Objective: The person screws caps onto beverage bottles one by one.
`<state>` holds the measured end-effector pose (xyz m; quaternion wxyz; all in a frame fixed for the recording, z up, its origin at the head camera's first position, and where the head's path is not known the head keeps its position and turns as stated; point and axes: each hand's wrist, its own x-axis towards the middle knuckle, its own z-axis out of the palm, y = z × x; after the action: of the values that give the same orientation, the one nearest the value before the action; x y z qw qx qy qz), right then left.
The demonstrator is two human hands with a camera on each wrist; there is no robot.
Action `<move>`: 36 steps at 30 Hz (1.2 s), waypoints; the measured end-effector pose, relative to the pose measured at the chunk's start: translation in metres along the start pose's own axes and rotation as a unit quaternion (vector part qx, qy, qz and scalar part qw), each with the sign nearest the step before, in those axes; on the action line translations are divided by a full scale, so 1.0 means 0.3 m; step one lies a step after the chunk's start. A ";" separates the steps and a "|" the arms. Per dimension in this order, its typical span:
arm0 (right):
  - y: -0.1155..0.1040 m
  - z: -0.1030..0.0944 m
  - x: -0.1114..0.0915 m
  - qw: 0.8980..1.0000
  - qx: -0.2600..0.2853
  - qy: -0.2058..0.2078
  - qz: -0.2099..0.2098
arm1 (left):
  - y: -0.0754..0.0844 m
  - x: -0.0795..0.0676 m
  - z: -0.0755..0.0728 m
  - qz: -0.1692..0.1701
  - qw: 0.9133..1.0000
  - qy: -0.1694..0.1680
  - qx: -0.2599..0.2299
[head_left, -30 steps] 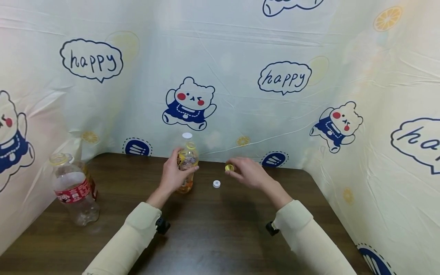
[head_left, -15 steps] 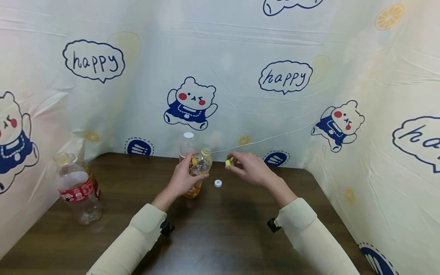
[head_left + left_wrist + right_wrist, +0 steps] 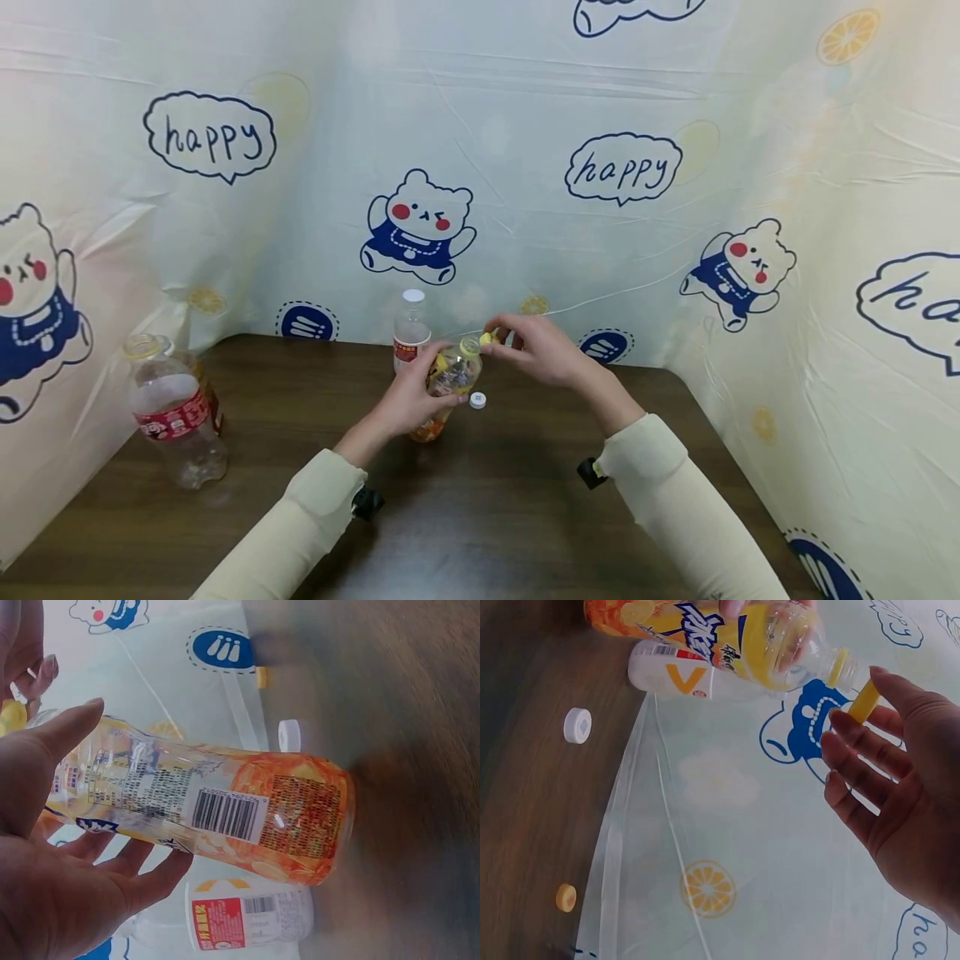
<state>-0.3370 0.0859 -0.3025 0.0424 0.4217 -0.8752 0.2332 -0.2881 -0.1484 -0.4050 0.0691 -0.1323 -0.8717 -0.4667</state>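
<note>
My left hand [image 3: 414, 395] grips a clear plastic drink bottle [image 3: 217, 802] with an orange-and-yellow printed label round its waist. The bottle leans to the right in the head view, its uncapped mouth towards my right hand [image 3: 542, 350]. Between thumb and fingertips, that hand pinches a yellow bottle cap [image 3: 865, 702] right beside the bottle's threaded neck [image 3: 843, 669]. On the table below lies a white cap [image 3: 477, 401]. Another bottle [image 3: 412, 333], white-capped and with a red-and-white label, stands upright just behind the gripped one.
At the left of the dark wooden table [image 3: 480, 517] stands an uncapped clear bottle [image 3: 177, 417] with a red label, partly covering another bottle behind it. An orange cap [image 3: 566, 898] lies near the back edge in the right wrist view. A printed plastic curtain [image 3: 510, 100] surrounds the table.
My left hand has moved right and tilted the bottle, uncovering the white-capped one behind. The right hand has brought the yellow cap left and up to the bottle's mouth.
</note>
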 end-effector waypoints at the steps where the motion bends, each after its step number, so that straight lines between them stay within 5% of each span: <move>1: -0.001 0.001 0.003 1.000 0.007 -0.002 -0.007 | 0.002 -0.002 0.000 0.006 1.000 -0.004 0.003; 12: -0.008 0.009 0.000 0.998 0.044 -0.032 -0.023 | 0.028 -0.010 0.015 0.012 1.000 -0.023 0.004; 22: -0.040 -0.041 -0.009 0.996 -0.015 -0.079 0.032 | 0.033 -0.007 0.015 0.002 1.000 -0.016 0.000; 29: -0.054 -0.063 0.003 0.994 -0.012 -0.108 -0.002 | 0.032 -0.011 0.008 0.005 1.000 -0.014 0.000; 36: -0.047 -0.044 0.010 0.995 -0.013 -0.095 -0.009 | 0.031 -0.014 0.008 0.007 1.000 -0.019 -0.009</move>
<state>-0.3299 0.0820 -0.2848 -0.0335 0.4496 -0.8741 0.1805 -0.2813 -0.1422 -0.3999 0.0544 -0.1479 -0.8679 -0.4710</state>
